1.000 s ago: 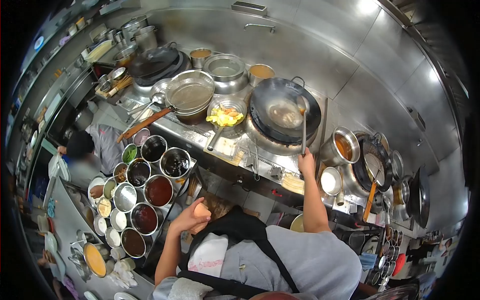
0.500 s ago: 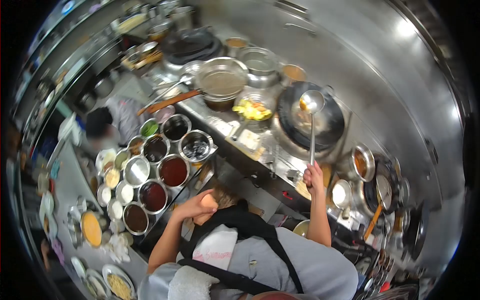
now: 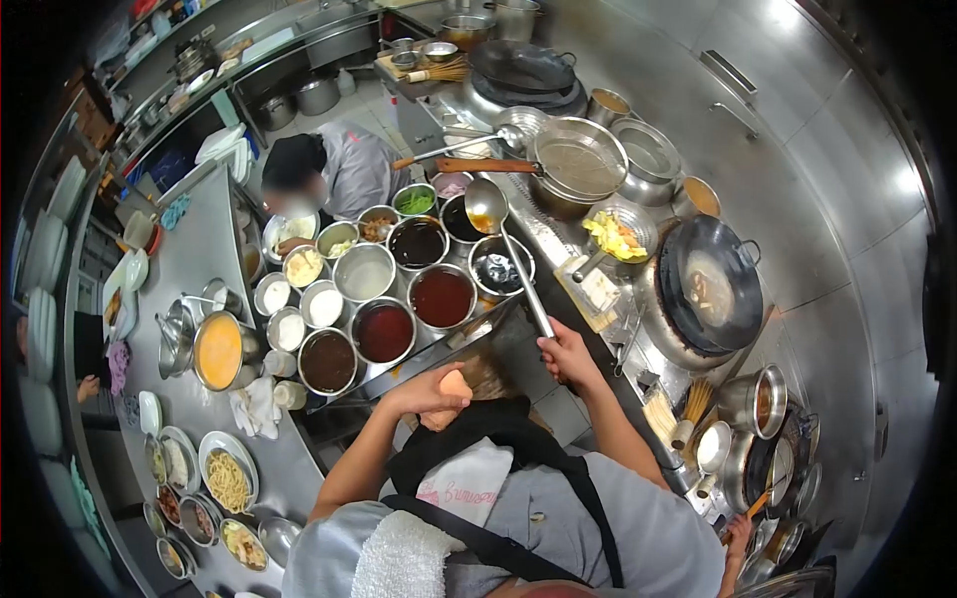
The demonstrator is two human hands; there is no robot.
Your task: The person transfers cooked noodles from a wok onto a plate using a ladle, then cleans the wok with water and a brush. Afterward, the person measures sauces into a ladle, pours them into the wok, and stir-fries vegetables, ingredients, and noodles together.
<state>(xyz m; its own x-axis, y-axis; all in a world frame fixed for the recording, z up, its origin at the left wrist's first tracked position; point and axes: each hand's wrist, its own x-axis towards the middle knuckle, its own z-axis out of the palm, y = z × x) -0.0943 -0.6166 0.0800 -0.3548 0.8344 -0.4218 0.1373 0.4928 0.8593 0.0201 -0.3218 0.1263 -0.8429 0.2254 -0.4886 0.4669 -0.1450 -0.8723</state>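
My right hand [image 3: 570, 361] is closed round the handle of a long metal ladle [image 3: 528, 281]. The ladle's bowl, with some orange-brown residue in it, hangs above the sauce pots. Below it are a pot of dark liquid [image 3: 503, 264] and a pot of red-brown sauce [image 3: 442, 296]. My left hand [image 3: 421, 395], in front of my apron, is wrapped round a peach-coloured, soft-looking thing [image 3: 456, 385], whose kind I cannot make out. To the right, a black wok [image 3: 733, 289] sits on the burner with a little residue in its bottom.
A strainer with yellow and orange food [image 3: 615, 237] rests behind the counter edge. A large sieve [image 3: 578, 154] lies on a pot. Another person [image 3: 354, 174] bends over the ingredients at the left; another hand [image 3: 739, 535] grips a wooden handle at lower right. Plated noodles [image 3: 228, 480] stand lower left.
The ladle has swung left from over the wok to above the sauce pots, and my view has turned left. My left hand still holds the peach-coloured thing. Another hand has appeared at lower right.
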